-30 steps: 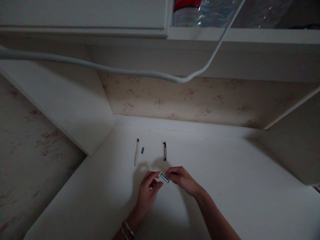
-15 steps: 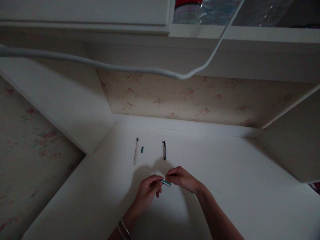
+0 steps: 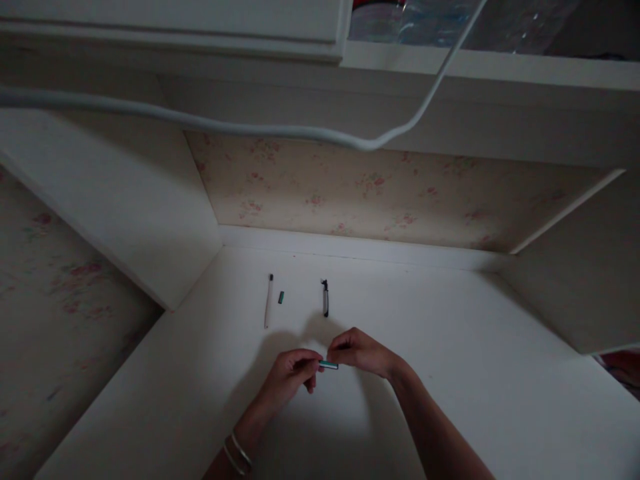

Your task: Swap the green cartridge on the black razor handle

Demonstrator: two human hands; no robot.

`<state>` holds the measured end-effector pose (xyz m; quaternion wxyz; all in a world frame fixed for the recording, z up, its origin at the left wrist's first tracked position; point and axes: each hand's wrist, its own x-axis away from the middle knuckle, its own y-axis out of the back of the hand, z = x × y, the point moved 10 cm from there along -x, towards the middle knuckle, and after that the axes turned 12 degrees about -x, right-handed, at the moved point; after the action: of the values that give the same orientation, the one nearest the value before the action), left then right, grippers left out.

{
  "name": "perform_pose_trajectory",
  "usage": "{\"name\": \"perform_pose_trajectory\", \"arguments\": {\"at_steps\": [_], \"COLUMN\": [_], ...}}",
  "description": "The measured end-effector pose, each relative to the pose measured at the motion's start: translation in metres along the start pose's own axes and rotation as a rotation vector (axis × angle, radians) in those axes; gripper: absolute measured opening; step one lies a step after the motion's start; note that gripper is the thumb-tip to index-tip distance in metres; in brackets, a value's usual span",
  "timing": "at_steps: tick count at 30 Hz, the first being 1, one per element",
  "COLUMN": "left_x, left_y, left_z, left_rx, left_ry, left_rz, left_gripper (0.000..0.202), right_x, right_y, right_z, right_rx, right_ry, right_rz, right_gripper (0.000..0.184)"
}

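A short teal tube (image 3: 329, 365), like a pen barrel, is pinched at its two ends by my left hand (image 3: 289, 377) and my right hand (image 3: 361, 351), just above the white desk top (image 3: 450, 373). Both hands have curled fingers. Beyond them lie a thin white rod with a dark tip (image 3: 269, 301), a small teal cap (image 3: 281, 297) and a black clip piece (image 3: 325, 298). My left wrist wears bangles (image 3: 235, 453).
A white cable (image 3: 210, 124) hangs across the upper view. Flowered wallpaper (image 3: 360, 193) backs the desk recess, with white side panels left and right. A shelf above holds plastic-wrapped bottles (image 3: 425, 17).
The teal tube has turned from slanted to nearly level between my fingers. Both hands have drawn closer together, and the view has shifted slightly.
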<state>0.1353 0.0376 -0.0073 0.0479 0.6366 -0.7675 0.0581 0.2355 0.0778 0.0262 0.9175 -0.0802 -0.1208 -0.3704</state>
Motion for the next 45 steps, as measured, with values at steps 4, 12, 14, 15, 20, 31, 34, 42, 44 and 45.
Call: {"name": "perform_pose_trajectory", "arguments": {"at_steps": [4,12,14,15,20,31,34,42,44,45], "left_x": [0.001,0.003,0.003,0.003,0.003,0.006,0.005,0.006,0.005,0.005], "left_y": [0.002,0.029,0.032,0.032,0.035,0.043,0.045,0.043,0.044,0.044], "left_z": [0.002,0.002,0.003,0.003,0.003,0.008,0.010,-0.002,-0.003,-0.003], "left_rx": [-0.018,0.028,0.094,0.131,0.296,0.359,0.357,0.400,0.388,0.381], "left_ry": [-0.006,-0.020,-0.028,-0.033,-0.059,-0.056,-0.060,-0.076,-0.083,-0.085], "left_rz": [-0.011,-0.172,-0.191,-0.193,-0.204,-0.235,-0.253,-0.255,-0.264,-0.269], "left_gripper": [0.029,0.030,0.029,0.029,0.030,0.032,0.032,0.027,0.027,0.027], "right_x": [0.000,-0.028,-0.040,-0.046,-0.080,-0.127,-0.126,-0.091,-0.078,-0.071], "right_y": [0.001,0.019,0.008,-0.001,-0.051,-0.080,-0.075,-0.051,-0.044,-0.040], "right_z": [-0.001,-0.003,-0.001,0.002,0.012,0.011,0.005,0.005,0.004,0.001], "right_rx": [0.037,0.477,0.561,0.607,0.825,1.041,0.998,0.722,0.639,0.584], "right_ry": [0.007,0.117,0.162,0.190,0.280,0.261,0.245,0.279,0.298,0.300], "right_rz": [-0.005,-0.292,-0.314,-0.308,-0.196,-0.241,-0.248,-0.275,-0.280,-0.287], "right_gripper": [0.019,0.033,0.029,0.026,0.032,0.025,0.019,0.042,0.038,0.037]}}
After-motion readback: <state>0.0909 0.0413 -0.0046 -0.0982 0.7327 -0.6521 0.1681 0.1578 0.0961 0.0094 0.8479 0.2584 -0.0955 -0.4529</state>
